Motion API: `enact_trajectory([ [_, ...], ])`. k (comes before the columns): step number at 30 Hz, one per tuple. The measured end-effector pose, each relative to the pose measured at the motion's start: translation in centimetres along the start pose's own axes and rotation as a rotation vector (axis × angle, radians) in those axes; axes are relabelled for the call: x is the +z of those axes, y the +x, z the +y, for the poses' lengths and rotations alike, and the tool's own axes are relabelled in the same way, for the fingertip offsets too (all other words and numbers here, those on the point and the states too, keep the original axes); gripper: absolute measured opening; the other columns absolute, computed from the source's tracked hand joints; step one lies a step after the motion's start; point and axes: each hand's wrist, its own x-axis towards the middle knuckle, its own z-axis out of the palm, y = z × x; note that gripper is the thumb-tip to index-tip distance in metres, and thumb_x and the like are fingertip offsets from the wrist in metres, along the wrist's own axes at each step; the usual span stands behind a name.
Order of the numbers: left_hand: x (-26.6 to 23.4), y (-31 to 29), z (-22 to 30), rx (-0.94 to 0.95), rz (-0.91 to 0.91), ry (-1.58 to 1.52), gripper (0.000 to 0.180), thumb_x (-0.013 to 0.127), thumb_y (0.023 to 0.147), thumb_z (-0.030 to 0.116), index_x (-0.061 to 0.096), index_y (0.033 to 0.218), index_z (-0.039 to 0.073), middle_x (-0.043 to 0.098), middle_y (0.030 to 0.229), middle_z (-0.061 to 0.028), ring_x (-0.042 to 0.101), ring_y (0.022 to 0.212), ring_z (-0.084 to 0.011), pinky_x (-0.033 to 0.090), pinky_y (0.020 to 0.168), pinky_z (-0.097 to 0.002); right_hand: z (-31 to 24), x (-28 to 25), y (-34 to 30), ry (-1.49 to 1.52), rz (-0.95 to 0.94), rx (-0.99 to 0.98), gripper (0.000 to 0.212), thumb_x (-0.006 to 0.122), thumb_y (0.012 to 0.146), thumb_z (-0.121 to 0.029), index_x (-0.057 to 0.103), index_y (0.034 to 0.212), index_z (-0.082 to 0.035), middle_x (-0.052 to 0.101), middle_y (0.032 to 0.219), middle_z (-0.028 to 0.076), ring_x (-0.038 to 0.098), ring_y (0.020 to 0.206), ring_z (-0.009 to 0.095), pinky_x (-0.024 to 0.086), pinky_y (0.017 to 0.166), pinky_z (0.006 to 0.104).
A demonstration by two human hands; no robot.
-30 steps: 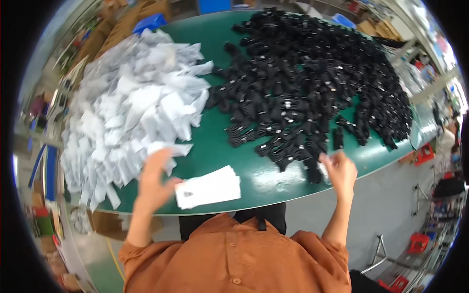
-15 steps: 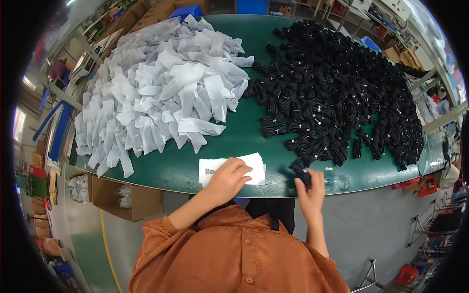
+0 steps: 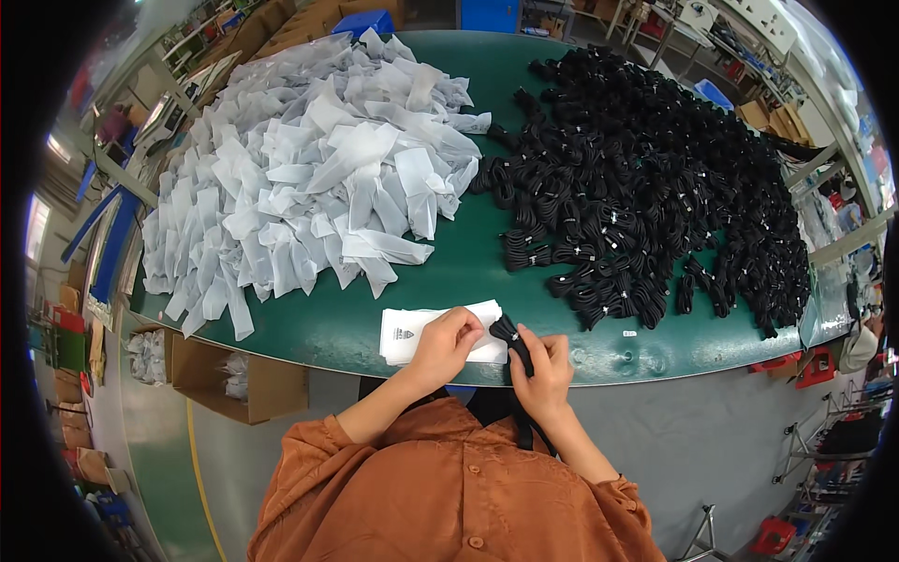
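Note:
A small stack of flat white bags (image 3: pixel 403 335) with dark print lies at the table's near edge. My left hand (image 3: pixel 447 348) is over the stack, thumb and forefinger pinched at the right part of the top bag; the exact grip is partly hidden. Just right of it, my right hand (image 3: pixel 545 373) grips a coiled black cable (image 3: pixel 510 335), its front end pointing at the bags. Beyond my right hand spreads a big heap of black cable bundles (image 3: pixel 618 206). On the left side lies a large pile of filled, whitish bags (image 3: pixel 309 178).
The green table (image 3: pixel 468 253) has a curved near edge in front of me. Below its left side stands an open cardboard box (image 3: pixel 272 389) with white bags inside. A small white label (image 3: pixel 629 333) lies right of my hands. Metal frames and shelves flank the table.
My right hand has brought the black cable leftward, up to the white bags. My left hand has stayed over the stack, its fingertips now pinched closer together.

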Motion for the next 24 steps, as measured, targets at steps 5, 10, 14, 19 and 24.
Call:
enact_trajectory([
  [5,-0.5,0.1,-0.3,0.015,0.019,-0.074,0.005,0.066,0.091,-0.002,0.062,0.094,0.0,0.062,0.089,-0.0075,0.059,0.075,-0.0173,0.048,0.068,-0.0265,0.8,-0.3,0.3,0.006,-0.129,-0.106,0.047,0.08,0.077,-0.003,0.07,0.122,-0.008,0.055,0.09,0.011,0.059,0.068,0.025,0.049,0.058,0.0345],
  [10,-2.0,0.6,0.6,0.438,-0.1,0.09,0.016,0.071,0.081,-0.005,0.062,0.091,0.004,0.062,0.106,-0.009,0.058,0.092,-0.0269,0.048,0.081,-0.0348,0.5,-1.8,1.6,0.337,-0.391,0.188,0.046,0.079,0.079,-0.003,0.068,0.123,-0.008,0.055,0.09,0.006,0.058,0.07,0.015,0.047,0.057,0.0286],
  [14,-2.3,0.7,1.9,0.493,-0.141,0.082,0.02,0.074,0.077,-0.004,0.062,0.09,0.005,0.061,0.105,-0.0085,0.056,0.096,-0.0312,0.047,0.085,-0.0382,1.0,-0.7,0.9,0.965,-0.527,0.991,0.043,0.077,0.08,0.001,0.066,0.121,-0.005,0.056,0.094,0.006,0.057,0.076,0.012,0.046,0.059,0.0259],
  [19,-3.1,1.6,2.4,0.435,-0.028,0.132,0.016,0.075,0.079,0.002,0.062,0.088,0.006,0.061,0.106,-0.0082,0.055,0.099,-0.0303,0.045,0.085,-0.0365,0.0,-0.3,2.0,0.36,-0.19,-0.097,0.037,0.078,0.08,0.003,0.064,0.114,-0.002,0.059,0.107,0.011,0.059,0.075,0.015,0.049,0.064,0.027],
  [24,-4.3,2.2,2.7,0.285,-0.065,-0.061,0.01,0.07,0.088,0.005,0.061,0.089,0.006,0.06,0.109,-0.0066,0.053,0.101,-0.022,0.044,0.088,-0.0318,-1.4,0.3,4.7,0.63,-0.167,-0.053,0.042,0.076,0.08,0.008,0.061,0.118,0.0,0.052,0.118,0.016,0.063,0.088,0.018,0.055,0.071,0.029],
])
